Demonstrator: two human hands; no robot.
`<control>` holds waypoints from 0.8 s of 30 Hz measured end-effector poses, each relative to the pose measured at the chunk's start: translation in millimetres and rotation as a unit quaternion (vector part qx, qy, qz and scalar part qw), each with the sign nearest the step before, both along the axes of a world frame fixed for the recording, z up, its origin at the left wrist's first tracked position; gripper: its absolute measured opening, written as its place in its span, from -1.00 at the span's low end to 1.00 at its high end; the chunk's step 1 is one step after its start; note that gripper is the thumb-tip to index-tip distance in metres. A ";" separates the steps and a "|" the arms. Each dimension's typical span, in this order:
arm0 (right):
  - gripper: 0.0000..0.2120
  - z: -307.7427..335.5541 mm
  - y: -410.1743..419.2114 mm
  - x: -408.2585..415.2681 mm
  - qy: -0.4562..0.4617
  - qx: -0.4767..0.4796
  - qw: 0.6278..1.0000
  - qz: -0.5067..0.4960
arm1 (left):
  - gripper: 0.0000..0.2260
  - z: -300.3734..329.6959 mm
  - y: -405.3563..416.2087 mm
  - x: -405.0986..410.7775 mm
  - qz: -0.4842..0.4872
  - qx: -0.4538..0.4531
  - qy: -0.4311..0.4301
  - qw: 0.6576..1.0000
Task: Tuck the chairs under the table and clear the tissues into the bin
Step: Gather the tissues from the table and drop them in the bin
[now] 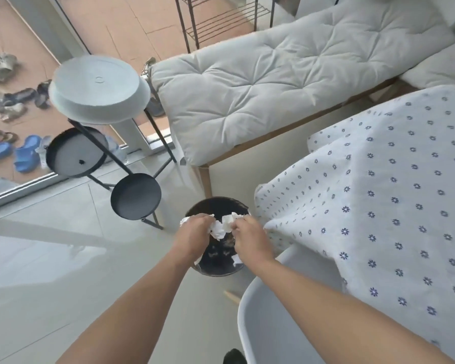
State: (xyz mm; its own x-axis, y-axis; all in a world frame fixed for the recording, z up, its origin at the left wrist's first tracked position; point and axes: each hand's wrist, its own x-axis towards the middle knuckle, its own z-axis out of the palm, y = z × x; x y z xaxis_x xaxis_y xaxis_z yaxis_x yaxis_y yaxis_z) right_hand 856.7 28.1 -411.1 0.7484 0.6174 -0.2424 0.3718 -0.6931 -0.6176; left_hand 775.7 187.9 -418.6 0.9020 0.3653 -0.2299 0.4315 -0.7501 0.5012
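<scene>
A round black bin stands on the floor beside the table's corner. Both hands hover right over its mouth. My left hand is closed on crumpled white tissues, and a bit of tissue sticks out at its left. My right hand also grips crumpled tissue at its fingertips. Another white scrap lies inside the bin by the right rim. A white plastic chair stands at the lower right, its seat partly under the table, which wears a white cloth with small blue flowers.
A black three-tier plant stand with a pale round tray on top stands left of the bin. A cushioned bench runs along the far side. Several shoes lie beyond the sliding-door track at the left.
</scene>
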 end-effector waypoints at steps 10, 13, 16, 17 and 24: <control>-0.67 -85.9 15.7 1.8 0.050 -0.104 0.991 0.063 | -0.48 -106.9 7.7 22.2 -0.115 0.016 0.188 0.975; -0.58 -91.9 12.7 2.0 0.021 -0.174 0.979 0.104 | -0.32 -111.3 7.6 24.0 -0.132 0.037 0.234 0.962; -0.35 -94.7 6.9 3.2 -0.018 -0.237 0.958 0.158 | -0.22 -109.6 8.1 24.0 -0.129 0.067 0.264 0.953; -0.29 -94.4 5.4 2.8 -0.029 -0.251 0.952 0.172 | -0.20 -108.1 8.7 22.7 -0.129 0.080 0.268 0.951; -0.23 -58.0 3.0 -5.7 -0.030 -0.254 0.952 0.170 | -0.11 -67.9 18.9 2.9 -0.143 0.138 0.273 0.941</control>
State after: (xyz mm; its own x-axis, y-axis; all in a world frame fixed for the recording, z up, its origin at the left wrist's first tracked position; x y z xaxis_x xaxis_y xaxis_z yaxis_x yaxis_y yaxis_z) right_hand 851.0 31.1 -469.1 0.5484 0.6405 -0.5376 0.6521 -0.7300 -0.2046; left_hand 778.7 206.8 -486.5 0.7472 0.2390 -0.6201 0.3286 -0.9439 0.0322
